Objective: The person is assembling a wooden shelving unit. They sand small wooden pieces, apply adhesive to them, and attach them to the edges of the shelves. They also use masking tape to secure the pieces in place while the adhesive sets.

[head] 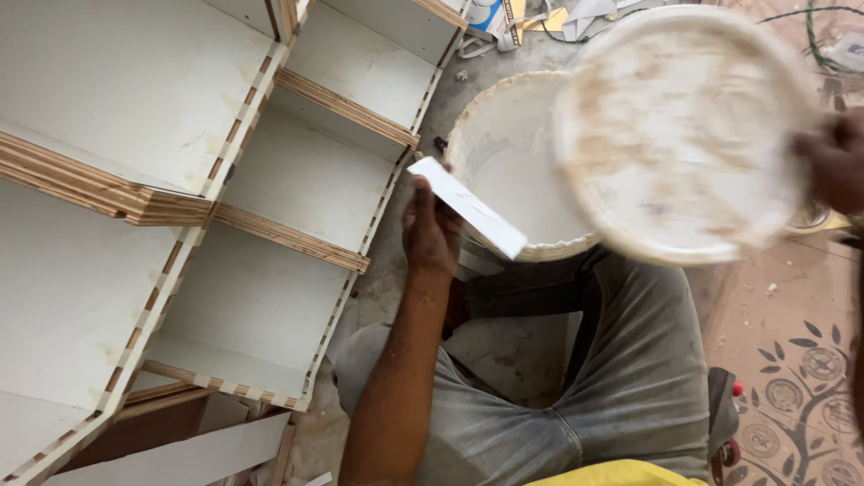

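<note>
Right hand grips the stained lid lifted off the white bucket by the knees, left hand pinches a white strip; dipping it looks next

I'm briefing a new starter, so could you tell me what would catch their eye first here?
The big round smeared white lid, blurred at upper right, held at its edge by the right hand. Under it sits an open white bucket, with the left hand holding a flat white strip. White shelving with plywood edges fills the left.
</note>
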